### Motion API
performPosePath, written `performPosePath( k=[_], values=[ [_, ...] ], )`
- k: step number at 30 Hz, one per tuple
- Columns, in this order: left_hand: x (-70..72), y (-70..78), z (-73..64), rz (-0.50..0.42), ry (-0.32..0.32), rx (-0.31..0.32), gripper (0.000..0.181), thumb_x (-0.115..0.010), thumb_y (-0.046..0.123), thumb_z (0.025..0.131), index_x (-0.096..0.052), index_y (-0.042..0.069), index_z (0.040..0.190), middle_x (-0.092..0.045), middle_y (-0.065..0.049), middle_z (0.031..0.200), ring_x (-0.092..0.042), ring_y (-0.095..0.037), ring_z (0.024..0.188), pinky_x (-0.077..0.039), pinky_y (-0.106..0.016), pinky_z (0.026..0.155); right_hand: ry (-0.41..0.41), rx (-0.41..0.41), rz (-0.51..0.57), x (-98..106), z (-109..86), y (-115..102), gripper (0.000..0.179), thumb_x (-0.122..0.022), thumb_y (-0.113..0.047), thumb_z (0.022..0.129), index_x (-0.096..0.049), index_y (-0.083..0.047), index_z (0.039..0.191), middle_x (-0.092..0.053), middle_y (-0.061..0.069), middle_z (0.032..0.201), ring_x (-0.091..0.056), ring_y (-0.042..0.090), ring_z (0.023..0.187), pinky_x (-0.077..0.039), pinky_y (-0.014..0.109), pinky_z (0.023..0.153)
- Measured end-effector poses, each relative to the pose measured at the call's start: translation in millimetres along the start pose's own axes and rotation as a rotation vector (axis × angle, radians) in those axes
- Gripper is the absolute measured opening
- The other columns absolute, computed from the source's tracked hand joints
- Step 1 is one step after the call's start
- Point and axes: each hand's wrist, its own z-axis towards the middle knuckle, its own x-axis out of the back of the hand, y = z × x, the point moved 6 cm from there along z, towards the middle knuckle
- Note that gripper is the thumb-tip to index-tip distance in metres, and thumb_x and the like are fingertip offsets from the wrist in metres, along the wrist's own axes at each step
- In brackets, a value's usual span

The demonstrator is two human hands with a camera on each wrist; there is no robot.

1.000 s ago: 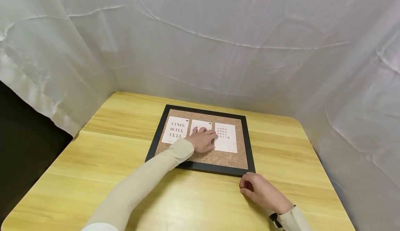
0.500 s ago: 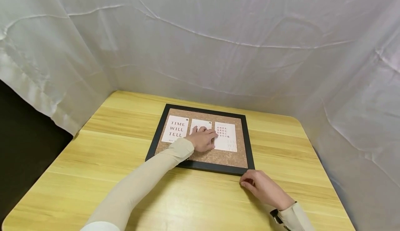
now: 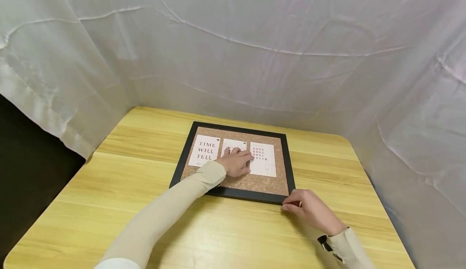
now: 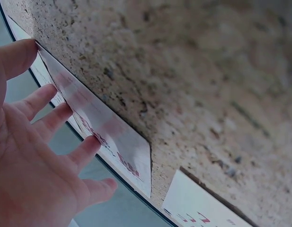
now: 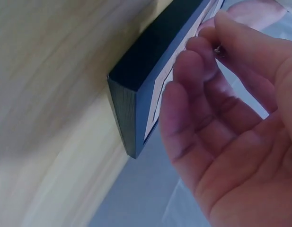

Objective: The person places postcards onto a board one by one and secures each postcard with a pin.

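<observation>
A cork board (image 3: pixel 267 186) in a black frame (image 3: pixel 240 194) lies flat on the table. White printed cards lie on it in a row: a left card (image 3: pixel 204 151), a middle card (image 3: pixel 233 143) and a right card (image 3: pixel 263 162). Small dark round tacks show at the top right corners of the left and middle cards. My left hand (image 3: pixel 236 164) has its fingers spread, with fingertips touching the cards. At the frame's near right corner, my right hand (image 3: pixel 313 210) pinches a small shiny thumbtack (image 5: pixel 218 49) between thumb and fingertips, mostly hidden by the fingers.
The yellow wood-grain table (image 3: pixel 218 232) extends around the board. Pale curtains (image 3: pixel 233 58) hang behind it and along both sides. A dark gap (image 3: pixel 32 164) shows beyond the left edge.
My right hand has shifted slightly up and forward, to the board's near right corner. The left hand and the cards have stayed in place.
</observation>
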Motion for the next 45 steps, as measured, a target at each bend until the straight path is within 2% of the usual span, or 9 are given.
performPosePath(
  k=[6,12,20,27,35,39,45],
  values=[
    [0.4,1.3,-1.1,-0.003,-0.008,0.001,0.056,-0.050,0.041,0.108,-0.039,0.023,0.160,-0.035,0.000,0.168,-0.032,-0.036,0.154,-0.022,-0.066,0.124,0.051,-0.041,0.047,9,3.4,8,0.005,-0.079,-0.018,0.091,-0.081,-0.017,0.087,-0.074,-0.008,0.084,-0.060,-0.005,0.073,-0.053,0.020,0.064],
    [0.0,0.3,-0.4,-0.002,-0.020,0.009,0.056,-0.050,0.042,0.109,-0.038,0.023,0.161,-0.034,0.000,0.169,-0.031,-0.036,0.154,-0.021,-0.066,0.124,0.112,-0.109,0.065,17,9.3,17,0.009,-0.076,-0.008,0.092,-0.083,-0.009,0.096,-0.078,0.002,0.089,-0.060,-0.004,0.072,-0.052,0.019,0.063],
    [-4.6,-2.4,3.5,-0.007,-0.021,0.016,0.055,-0.051,0.041,0.108,-0.040,0.025,0.159,-0.034,0.002,0.169,-0.031,-0.035,0.155,-0.020,-0.067,0.124,0.148,-0.097,0.081,22,17.9,24,0.014,-0.072,0.004,0.091,-0.081,0.000,0.101,-0.079,0.011,0.098,-0.072,0.010,0.084,-0.059,0.022,0.073],
    [-5.2,-1.2,2.9,-0.009,-0.022,0.011,0.055,-0.051,0.041,0.108,-0.039,0.024,0.160,-0.034,0.001,0.169,-0.031,-0.035,0.155,-0.021,-0.066,0.124,0.137,-0.120,0.099,22,26.9,32,0.016,-0.069,0.002,0.095,-0.079,0.001,0.107,-0.077,0.016,0.106,-0.072,0.020,0.093,-0.062,0.030,0.080],
    [-5.1,-2.8,4.8,-0.010,-0.011,0.007,0.056,-0.050,0.041,0.108,-0.039,0.024,0.160,-0.033,0.001,0.170,-0.030,-0.035,0.155,-0.020,-0.067,0.124,0.156,-0.131,0.053,31,40.3,36,0.022,-0.061,0.003,0.097,-0.077,0.004,0.111,-0.076,0.019,0.112,-0.073,0.032,0.101,-0.062,0.037,0.080],
    [-7.5,-4.8,7.8,-0.006,-0.012,0.014,0.056,-0.051,0.042,0.108,-0.039,0.025,0.160,-0.033,0.002,0.170,-0.030,-0.035,0.155,-0.021,-0.067,0.124,0.194,-0.133,0.037,39,46.9,35,0.022,-0.060,0.004,0.097,-0.077,0.006,0.110,-0.076,0.021,0.110,-0.073,0.033,0.100,-0.062,0.040,0.080],
    [-9.6,-6.3,9.7,0.003,-0.014,0.020,0.056,-0.051,0.043,0.108,-0.039,0.027,0.160,-0.033,0.003,0.170,-0.031,-0.034,0.155,-0.021,-0.066,0.124,0.254,-0.120,0.016,48,58.5,34,0.019,-0.062,0.005,0.096,-0.077,0.008,0.107,-0.071,0.020,0.107,-0.072,0.030,0.092,-0.057,0.027,0.070]
  ],
)
